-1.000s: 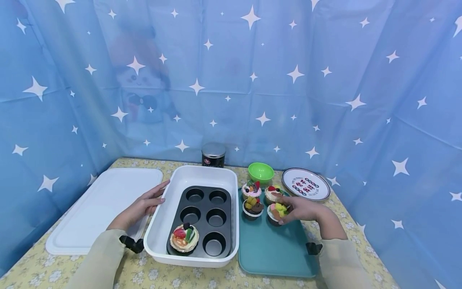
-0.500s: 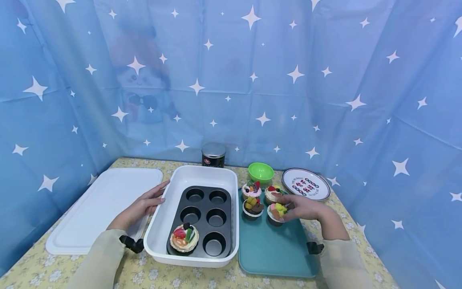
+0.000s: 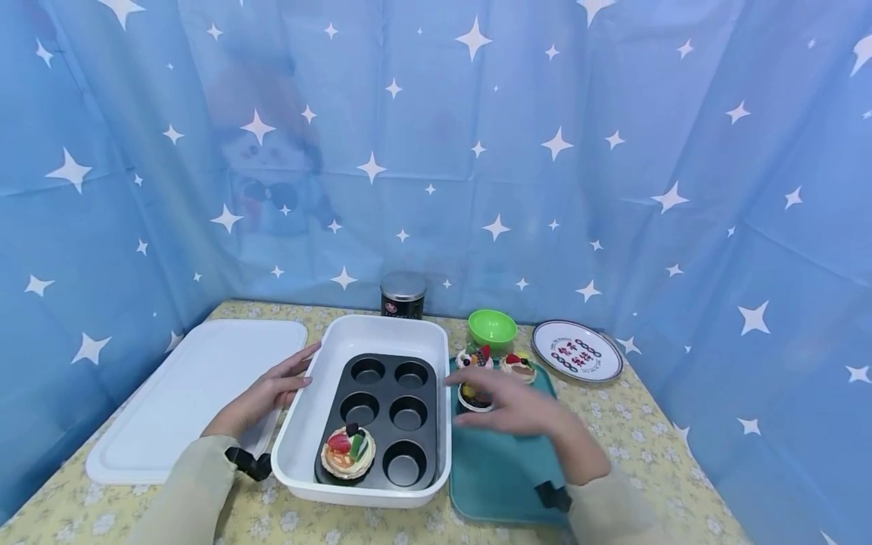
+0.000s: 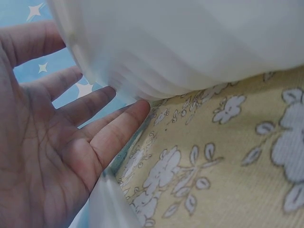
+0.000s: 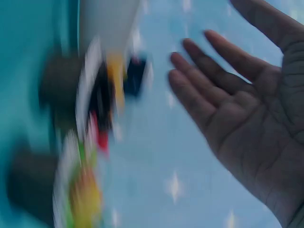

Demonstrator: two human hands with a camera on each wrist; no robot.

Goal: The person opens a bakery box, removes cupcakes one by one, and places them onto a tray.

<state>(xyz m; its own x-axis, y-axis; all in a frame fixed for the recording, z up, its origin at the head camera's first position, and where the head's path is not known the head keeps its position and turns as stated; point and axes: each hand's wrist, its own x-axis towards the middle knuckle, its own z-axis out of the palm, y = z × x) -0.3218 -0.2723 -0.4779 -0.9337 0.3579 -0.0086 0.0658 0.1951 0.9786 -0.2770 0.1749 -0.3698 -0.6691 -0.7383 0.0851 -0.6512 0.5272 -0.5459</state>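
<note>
My left hand (image 3: 269, 390) touches the left side of a white rectangular container (image 3: 361, 496), fingers extended; the left wrist view shows its fingertips against the wall. Inside that container lies a dark muffin tin (image 3: 384, 390), with a fruit-topped cupcake (image 3: 348, 453) in its front-left cup. My right hand (image 3: 521, 405) hovers over the teal tray (image 3: 504, 484), fingers spread and holding nothing. Beneath and behind it stand a chocolate cupcake (image 3: 474, 403), a pink-cream cupcake (image 3: 470, 357) and a strawberry-topped cupcake (image 3: 518, 366). Another fruit cupcake (image 5: 83, 194), blurred in the right wrist view, is hidden by the hand in the head view.
A white lid (image 3: 197, 393) lies left of the container. Along the back stand a black tin can (image 3: 403, 297), a green bowl (image 3: 492, 327) and a white plate (image 3: 577, 350) with red print. A blue star-patterned curtain (image 3: 436, 204) surrounds the table.
My right hand has left the yellow-and-pink fruit cupcake at the tray's right and moved left toward the white container, its fingers now spread. The left hand has stayed at the container's side.
</note>
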